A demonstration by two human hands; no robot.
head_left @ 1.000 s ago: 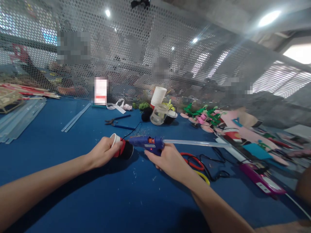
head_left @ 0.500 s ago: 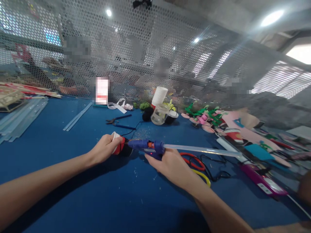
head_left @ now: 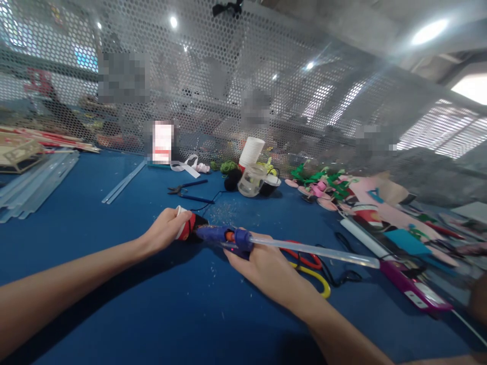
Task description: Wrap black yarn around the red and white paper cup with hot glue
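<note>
Since the earlier frame the one blue plastic glue gun (head_left: 224,236), gripped in the right hand (head_left: 262,261), has dipped, its long axis and clear stick (head_left: 315,250) running rightward from the one red-black-white craft piece (head_left: 187,228) clasped by the left hand (head_left: 164,232) on the blue table (head_left: 114,284).

Blue glue gun (head_left: 222,235), red-white-black cup (head_left: 187,227), blue table (head_left: 114,284).
</note>
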